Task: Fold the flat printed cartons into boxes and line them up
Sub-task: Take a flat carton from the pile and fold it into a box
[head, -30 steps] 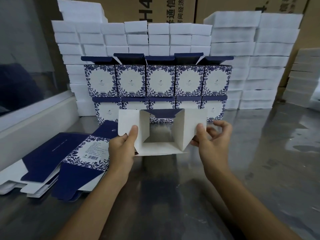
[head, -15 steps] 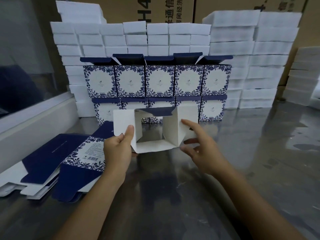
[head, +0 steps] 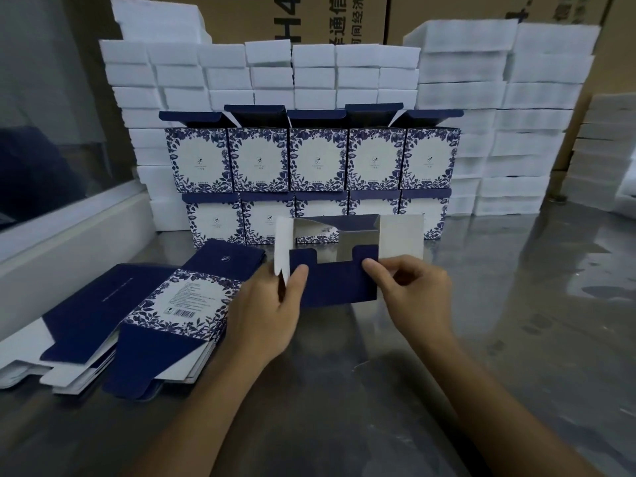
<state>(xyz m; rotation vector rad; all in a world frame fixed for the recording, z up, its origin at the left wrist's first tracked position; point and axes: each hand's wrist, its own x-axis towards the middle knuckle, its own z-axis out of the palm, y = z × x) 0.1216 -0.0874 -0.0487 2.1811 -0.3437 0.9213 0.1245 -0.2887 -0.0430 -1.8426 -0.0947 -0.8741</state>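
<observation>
Item: one carton (head: 339,270), part-erected, held above the steel table (head: 481,339) in front of the two-tier row of finished boxes (head: 316,160). Left hand (head: 265,315): thumb and fingers pinching the carton's left edge beside a white side flap. Right hand (head: 413,290): fingers curled, thumb and forefinger pinching the navy notched bottom flap at its right corner. Step in hand, by judgement: closing the bottom, navy flap folded up, white flaps open. Next move likely calls for tucking the side flaps and locking the notches. Stock: flat cartons (head: 165,315) stacked at left; white foam blocks (head: 464,98) piled behind.
</observation>
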